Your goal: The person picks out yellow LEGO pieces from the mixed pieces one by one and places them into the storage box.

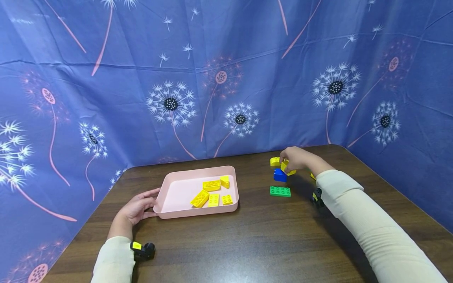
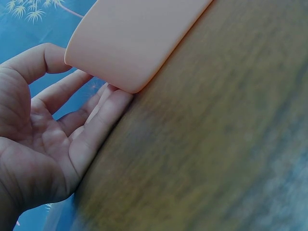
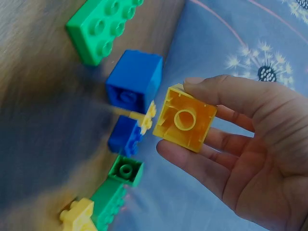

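My right hand [image 1: 299,158] pinches a square yellow toy brick [image 3: 185,120] between thumb and fingers. In the right wrist view its hollow underside with one round tube shows. A blue brick [image 1: 280,175] sits just below it in the head view, and another yellow brick [image 1: 274,161] lies beside the fingertips. Nearer the front lies a long green brick [image 1: 280,191]. At the pink tray's [image 1: 173,196] left end, my left hand [image 1: 136,208] touches the wall with mostly straight fingers. Several yellow bricks [image 1: 214,200] lie in the tray's right half.
The right wrist view shows a smaller blue brick [image 3: 124,135], green bricks [image 3: 107,202] and a yellow brick [image 3: 78,216] farther along the table. Dark wood makes up the tabletop [image 1: 212,247]. A blue dandelion-print cloth [image 1: 212,39] hangs behind it and along both sides.
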`<state>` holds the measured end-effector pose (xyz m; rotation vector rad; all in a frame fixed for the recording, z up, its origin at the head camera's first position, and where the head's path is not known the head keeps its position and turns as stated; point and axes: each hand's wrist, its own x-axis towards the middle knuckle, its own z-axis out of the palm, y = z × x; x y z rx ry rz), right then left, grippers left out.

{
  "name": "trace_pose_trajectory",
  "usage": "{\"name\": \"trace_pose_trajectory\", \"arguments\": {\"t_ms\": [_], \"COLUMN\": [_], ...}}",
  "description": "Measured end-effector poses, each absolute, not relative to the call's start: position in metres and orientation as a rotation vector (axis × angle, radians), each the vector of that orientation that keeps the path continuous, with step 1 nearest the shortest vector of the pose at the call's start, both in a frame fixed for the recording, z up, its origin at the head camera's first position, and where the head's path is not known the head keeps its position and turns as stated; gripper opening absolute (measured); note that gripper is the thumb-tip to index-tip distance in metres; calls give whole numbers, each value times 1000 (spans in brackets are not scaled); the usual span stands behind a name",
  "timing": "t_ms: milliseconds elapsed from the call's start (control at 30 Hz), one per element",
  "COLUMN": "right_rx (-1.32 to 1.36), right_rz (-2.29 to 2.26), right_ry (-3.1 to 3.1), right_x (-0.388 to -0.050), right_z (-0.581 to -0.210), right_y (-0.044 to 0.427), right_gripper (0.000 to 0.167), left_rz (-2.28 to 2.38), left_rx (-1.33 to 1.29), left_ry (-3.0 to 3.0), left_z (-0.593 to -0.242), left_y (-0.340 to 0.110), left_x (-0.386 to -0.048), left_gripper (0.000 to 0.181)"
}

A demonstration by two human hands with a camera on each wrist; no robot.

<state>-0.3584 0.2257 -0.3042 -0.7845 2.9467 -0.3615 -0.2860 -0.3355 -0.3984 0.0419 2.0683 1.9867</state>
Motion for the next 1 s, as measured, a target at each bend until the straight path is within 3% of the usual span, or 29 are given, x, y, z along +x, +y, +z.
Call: {"name": "trace_pose_trajectory", "arguments": {"t_ms": [1000], "right_rx": [-1100], "right_rz": [-287], "right_ry": [2864], "right_x": [-358], "right_z": [-275], "right_y": [103], "right_gripper": [29], "left_rz": [2010], "left_rx": [72], "left_ry": [2001], "left_z": [-399], "left_y": [-338], "left_x": [-287], "left_gripper": [66]}}
